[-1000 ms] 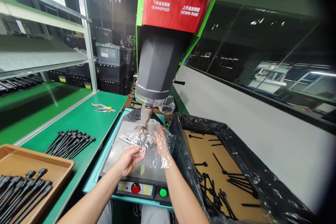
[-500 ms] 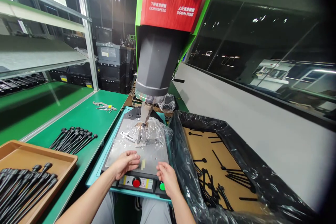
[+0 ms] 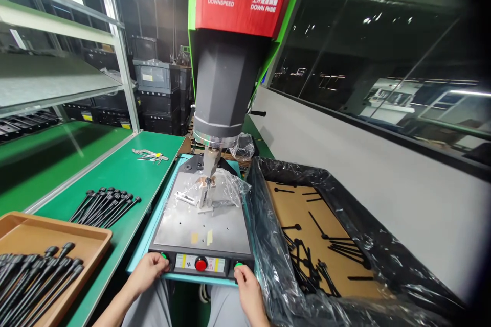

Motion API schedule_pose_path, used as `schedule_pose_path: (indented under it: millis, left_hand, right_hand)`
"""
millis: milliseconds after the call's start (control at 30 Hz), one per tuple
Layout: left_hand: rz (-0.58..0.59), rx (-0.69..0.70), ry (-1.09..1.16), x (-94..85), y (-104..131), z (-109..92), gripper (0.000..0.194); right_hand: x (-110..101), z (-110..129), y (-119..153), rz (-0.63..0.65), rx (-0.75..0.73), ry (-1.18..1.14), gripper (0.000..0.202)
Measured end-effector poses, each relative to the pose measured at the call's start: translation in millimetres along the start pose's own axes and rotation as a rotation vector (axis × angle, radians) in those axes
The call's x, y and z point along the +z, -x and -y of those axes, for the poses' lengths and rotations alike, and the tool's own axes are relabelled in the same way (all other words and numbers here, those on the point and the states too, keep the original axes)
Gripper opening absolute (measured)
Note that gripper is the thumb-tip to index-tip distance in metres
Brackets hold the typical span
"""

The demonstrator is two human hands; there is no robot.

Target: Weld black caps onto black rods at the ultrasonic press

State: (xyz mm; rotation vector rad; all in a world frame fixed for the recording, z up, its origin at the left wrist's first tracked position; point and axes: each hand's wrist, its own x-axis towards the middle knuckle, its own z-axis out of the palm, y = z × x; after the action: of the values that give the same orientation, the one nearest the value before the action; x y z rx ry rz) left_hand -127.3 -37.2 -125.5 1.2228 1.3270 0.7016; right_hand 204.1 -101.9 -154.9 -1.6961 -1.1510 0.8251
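Your left hand [image 3: 149, 270], fingers curled closed, is at the left green button [image 3: 164, 256], nine o'clock from the red button [image 3: 201, 264]. Your right hand [image 3: 250, 288], also closed, meets the right green button [image 3: 239, 264] at three o'clock. Clear film [image 3: 230, 187] surrounds the fixture [image 3: 205, 199] at twelve.

The scene is viewed from the wearer's head, in front of the press [image 3: 226, 82] and above its metal plate [image 3: 203, 225], with the lens faced forward and steeply down. The press is met at close range: its red upper part is cut by the top edge, while its plate is seen from above. The wearer's legs [image 3: 149, 304] are caught nearest, below the press. A green bench [image 3: 153, 156] is taken in to its left, a lined box [image 3: 264, 225] to its right, and stacked crates [image 3: 157, 79] farther off behind it.
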Motion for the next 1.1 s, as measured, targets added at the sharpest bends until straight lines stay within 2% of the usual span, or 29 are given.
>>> schedule_pose_path:
  millis: [133,267,433,567,700,800,867,933,1033,1100]
  left_hand:
    - [0.002,-0.061,-0.021,1.4,8,-12,0.047]
    - [0.090,-0.082,-0.069,3.0,22,-11,0.045]
    - [0.162,-0.158,-0.095,19.4,34,14,0.042]
    - [0.167,-0.240,-0.127,31.0,43,36,0.041]
    - [0.193,-0.292,-0.168,30.9,49,53,0.036]
    - [0.210,-0.294,-0.165,29.7,54,57,0.036]
    - [0.223,-0.276,-0.131,30.9,57,51,0.039]
    - [0.246,-0.232,-0.072,32.9,58,36,0.044]
    - [0.277,-0.073,0.017,33.9,53,1,0.046]
    - [0.239,0.056,0.044,32.0,43,-25,0.042]
  right_hand:
    - [2,-3,-1,0.019,-0.034,-0.024,0.025]
    - [0,7,2,0.196,0.091,-0.125,0.022]
    - [2,35,14,0.285,0.203,-0.233,0.022]
    - [8,53,22,0.328,0.184,-0.265,0.025]
    - [9,63,23,0.355,0.137,-0.288,0.031]
    - [7,69,12,0.315,0.098,-0.337,0.035]
    - [5,74,-4,0.221,0.095,-0.400,0.038]
    - [2,80,-25,0.075,0.097,-0.482,0.041]
    - [0,91,-65,-0.125,0.115,-0.592,0.047]
    - [1,96,-91,-0.176,0.146,-0.633,0.051]
